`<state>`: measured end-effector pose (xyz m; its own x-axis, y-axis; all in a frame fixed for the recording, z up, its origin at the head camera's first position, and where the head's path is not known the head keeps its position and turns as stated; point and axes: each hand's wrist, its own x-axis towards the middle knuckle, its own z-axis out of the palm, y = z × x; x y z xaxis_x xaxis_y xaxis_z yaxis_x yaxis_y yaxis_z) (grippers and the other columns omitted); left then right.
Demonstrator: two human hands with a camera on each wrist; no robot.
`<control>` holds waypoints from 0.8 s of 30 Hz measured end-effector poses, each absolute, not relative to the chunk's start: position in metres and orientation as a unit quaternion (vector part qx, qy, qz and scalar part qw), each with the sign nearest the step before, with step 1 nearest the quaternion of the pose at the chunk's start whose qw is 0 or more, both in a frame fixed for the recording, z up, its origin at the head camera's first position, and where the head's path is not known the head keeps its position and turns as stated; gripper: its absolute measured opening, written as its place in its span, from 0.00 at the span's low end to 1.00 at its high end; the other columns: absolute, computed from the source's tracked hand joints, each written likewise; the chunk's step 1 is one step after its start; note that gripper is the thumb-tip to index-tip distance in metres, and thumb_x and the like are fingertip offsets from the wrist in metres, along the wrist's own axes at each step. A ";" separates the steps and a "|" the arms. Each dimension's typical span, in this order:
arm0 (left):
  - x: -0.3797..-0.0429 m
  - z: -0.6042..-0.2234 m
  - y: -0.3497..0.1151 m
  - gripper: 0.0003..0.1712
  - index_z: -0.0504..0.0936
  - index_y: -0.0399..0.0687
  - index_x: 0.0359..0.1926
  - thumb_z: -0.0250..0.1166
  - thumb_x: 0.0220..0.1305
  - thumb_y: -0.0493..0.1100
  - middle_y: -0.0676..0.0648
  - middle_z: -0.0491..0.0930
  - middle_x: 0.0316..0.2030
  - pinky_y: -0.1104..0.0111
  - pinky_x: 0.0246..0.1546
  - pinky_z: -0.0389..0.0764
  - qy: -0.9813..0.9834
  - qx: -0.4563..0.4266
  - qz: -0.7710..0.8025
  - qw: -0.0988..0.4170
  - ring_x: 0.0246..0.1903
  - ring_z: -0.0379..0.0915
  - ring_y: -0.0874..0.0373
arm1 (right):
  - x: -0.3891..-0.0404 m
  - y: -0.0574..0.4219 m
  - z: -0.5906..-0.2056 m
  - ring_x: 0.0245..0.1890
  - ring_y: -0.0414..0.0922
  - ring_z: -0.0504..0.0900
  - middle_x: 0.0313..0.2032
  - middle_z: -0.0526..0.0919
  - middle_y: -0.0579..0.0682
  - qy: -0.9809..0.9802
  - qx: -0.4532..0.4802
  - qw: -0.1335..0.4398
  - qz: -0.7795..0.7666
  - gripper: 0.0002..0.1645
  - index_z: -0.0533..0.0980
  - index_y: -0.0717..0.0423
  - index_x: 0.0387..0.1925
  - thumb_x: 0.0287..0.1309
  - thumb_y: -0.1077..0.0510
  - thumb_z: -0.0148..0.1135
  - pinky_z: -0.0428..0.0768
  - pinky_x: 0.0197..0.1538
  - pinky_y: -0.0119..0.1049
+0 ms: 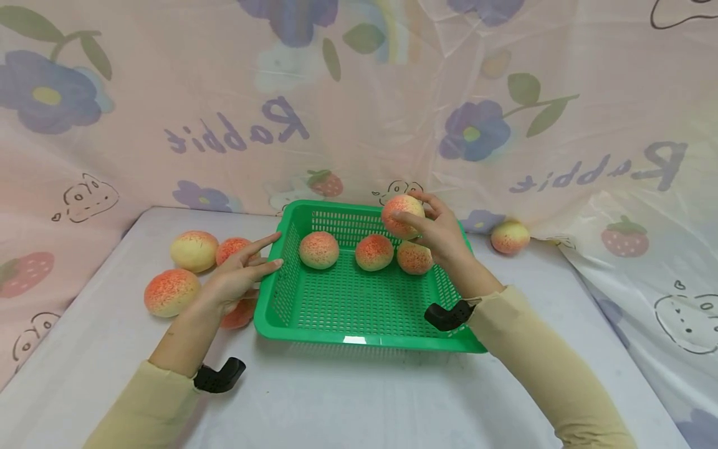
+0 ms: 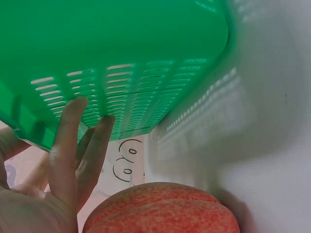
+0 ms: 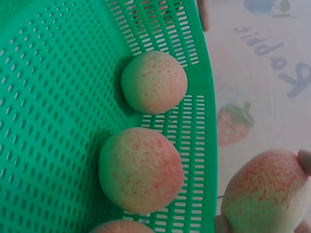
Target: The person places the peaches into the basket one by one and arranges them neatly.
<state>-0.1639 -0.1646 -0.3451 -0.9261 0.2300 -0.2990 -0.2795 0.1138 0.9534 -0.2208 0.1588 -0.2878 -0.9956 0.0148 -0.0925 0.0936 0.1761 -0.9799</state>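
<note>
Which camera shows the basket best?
The head view: it shows the basket nearly whole, partly behind the right hand. The left wrist view shows mainly its outside; the right wrist view, part of its inside.

Basket (image 1: 314, 337) on table (image 1: 336, 399); three peaches (image 1: 374, 252) inside, at the far side; four peaches (image 1: 194, 251) left, one peach (image 1: 510, 237) far right.

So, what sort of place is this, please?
Probably an improvised indoor recording corner: a flower-printed curtain hangs behind a white table that holds a green plastic basket with peaches, and black wrist-worn devices are visible.
</note>
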 end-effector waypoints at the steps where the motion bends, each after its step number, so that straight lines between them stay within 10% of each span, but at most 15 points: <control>1: -0.164 -0.345 -0.164 0.38 0.51 0.64 0.75 0.57 0.70 0.44 0.51 0.72 0.37 0.68 0.37 0.83 0.721 -0.016 0.665 0.192 0.29 0.77 0.67 | -0.221 0.157 -0.288 0.57 0.56 0.71 0.61 0.65 0.60 0.765 0.036 0.032 -0.642 0.38 0.63 0.50 0.68 0.58 0.57 0.66 0.77 0.55 0.54; 24: -0.163 -0.345 -0.165 0.37 0.51 0.66 0.75 0.57 0.70 0.45 0.43 0.73 0.49 0.65 0.38 0.83 0.728 -0.022 0.658 0.189 0.35 0.81 0.61 | -0.232 0.107 -0.310 0.48 0.55 0.78 0.57 0.70 0.61 0.782 0.020 0.107 -0.614 0.38 0.65 0.48 0.67 0.56 0.50 0.67 0.81 0.48 0.54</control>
